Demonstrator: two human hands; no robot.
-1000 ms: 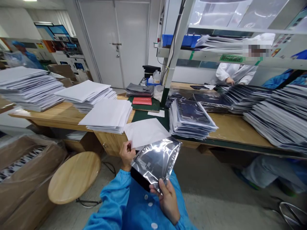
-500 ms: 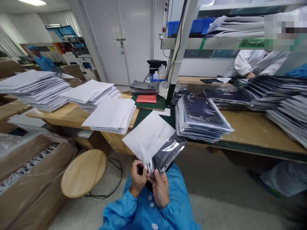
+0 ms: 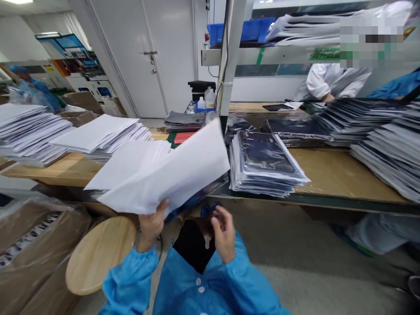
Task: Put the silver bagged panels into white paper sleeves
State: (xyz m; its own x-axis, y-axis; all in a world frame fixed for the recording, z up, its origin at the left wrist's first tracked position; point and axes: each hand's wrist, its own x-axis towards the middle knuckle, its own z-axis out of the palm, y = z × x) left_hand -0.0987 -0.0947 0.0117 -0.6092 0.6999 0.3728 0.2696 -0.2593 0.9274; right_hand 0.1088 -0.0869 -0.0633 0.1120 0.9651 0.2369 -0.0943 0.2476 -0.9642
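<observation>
My left hand (image 3: 152, 225) pinches the lower edge of a large white sheet (image 3: 183, 175), thumb on top. The sheet is lifted and tilted over the table edge, bending slightly. Behind it, part of a dark panel in clear plastic (image 3: 215, 186) shows near the table edge; most of it is hidden. My right hand (image 3: 225, 234) is above my lap with thumb and bent fingers apart, and I see nothing in it. Beyond it, on the table, stands a stack of white sheets and wrapped dark panels (image 3: 265, 162).
White stacks (image 3: 101, 135) line the wooden table on the left. A round stool (image 3: 101, 253) and plastic-covered cartons (image 3: 36, 253) stand below. A post (image 3: 229, 65) rises behind the table. More panel stacks (image 3: 364, 118) lie at right, near a co-worker in white (image 3: 334, 81).
My left hand has moved left with the white sheet, which has swung up and across the dark panel. My right hand has come off the wrapped panel and opened. The view has shifted right.
</observation>
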